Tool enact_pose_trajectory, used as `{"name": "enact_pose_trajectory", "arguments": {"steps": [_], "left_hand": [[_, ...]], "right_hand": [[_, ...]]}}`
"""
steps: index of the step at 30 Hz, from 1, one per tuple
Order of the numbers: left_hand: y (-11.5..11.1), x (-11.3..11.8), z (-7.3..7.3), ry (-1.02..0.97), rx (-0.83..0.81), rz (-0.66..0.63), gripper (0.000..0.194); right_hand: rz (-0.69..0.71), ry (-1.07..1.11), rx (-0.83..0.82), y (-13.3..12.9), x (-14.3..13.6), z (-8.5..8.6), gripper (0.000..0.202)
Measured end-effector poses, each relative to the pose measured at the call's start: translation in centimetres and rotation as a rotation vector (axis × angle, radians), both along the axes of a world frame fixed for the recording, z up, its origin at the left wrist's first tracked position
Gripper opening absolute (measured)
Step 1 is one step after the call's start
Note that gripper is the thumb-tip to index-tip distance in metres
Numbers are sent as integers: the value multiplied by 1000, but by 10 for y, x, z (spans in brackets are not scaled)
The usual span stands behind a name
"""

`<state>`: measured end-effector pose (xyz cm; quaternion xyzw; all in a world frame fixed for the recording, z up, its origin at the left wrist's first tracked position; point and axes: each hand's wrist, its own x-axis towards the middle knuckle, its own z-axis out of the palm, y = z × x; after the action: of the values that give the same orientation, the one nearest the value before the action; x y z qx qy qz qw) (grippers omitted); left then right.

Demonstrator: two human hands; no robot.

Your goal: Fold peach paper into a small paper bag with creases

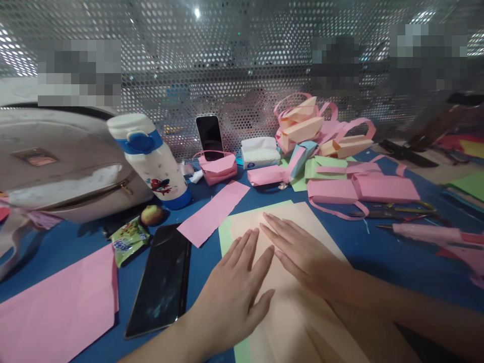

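Peach paper (317,227) lies over a green sheet (226,242) on the blue table (204,267). Both my hands rest flat on the peach paper, side by side. My left hand (234,287) has its fingers stretched out, with the thumb apart, and holds nothing. To its right, my right hand (302,252) lies with fingers spread and pointing up and left, also holding nothing. A pink paper strip (214,214) sits just beyond the paper's left corner.
On the left are a tablet (161,282), pink paper (64,307), a snack packet (129,241), a bottle (151,161) and a bag (68,166). Folded paper bags (302,131) stand at the back; scissors (397,210) and a pink glue gun (434,234) lie right.
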<state>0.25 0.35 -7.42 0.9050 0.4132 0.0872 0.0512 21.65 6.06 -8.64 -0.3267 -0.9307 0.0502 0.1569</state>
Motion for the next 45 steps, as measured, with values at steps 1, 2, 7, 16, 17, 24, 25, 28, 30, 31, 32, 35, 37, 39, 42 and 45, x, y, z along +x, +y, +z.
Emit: {"name": "enact_pose_trajectory", "arguments": {"steps": [1,2,7,16,17,24,25,28,30,31,32,35,37,39,42,45], "left_hand": [[0,0,0,-5,0,0,61],[1,0,0,-7,-1,0,61],[1,-1,0,7,-1,-2,61],[1,0,2,34,17,2,60],[1,0,2,37,15,3,60],[3,-2,3,64,-2,36,62],[4,-2,4,69,-2,43,62],[6,-2,7,73,-8,55,61],[7,-2,8,69,-14,55,62],[7,-3,9,66,-14,53,62],[6,-3,8,63,-14,50,63],[5,-4,7,56,-7,41,64],[5,-5,6,55,-3,36,64],[6,-4,5,58,3,34,63],[7,-4,3,64,7,33,63],[6,-4,2,58,12,31,63]], "right_hand": [[2,-2,3,0,0,0,53],[3,0,6,0,0,0,53],[6,13,13,-1,1,-1,53],[6,-34,33,0,-2,0,52],[6,-35,34,0,-2,0,52],[2,-49,46,0,-2,1,52],[5,-53,48,0,-3,1,52],[12,-60,54,1,-3,2,52],[9,-62,54,1,-3,1,52],[5,-62,56,0,-3,0,52],[1,-60,59,0,-3,0,52],[-9,-58,73,-1,-2,-3,53],[-14,-57,84,-1,-2,-5,53],[-15,-52,96,-1,-2,-6,53],[-12,-51,96,-1,-3,-6,52],[-18,-48,99,-1,-4,-6,52]]}}
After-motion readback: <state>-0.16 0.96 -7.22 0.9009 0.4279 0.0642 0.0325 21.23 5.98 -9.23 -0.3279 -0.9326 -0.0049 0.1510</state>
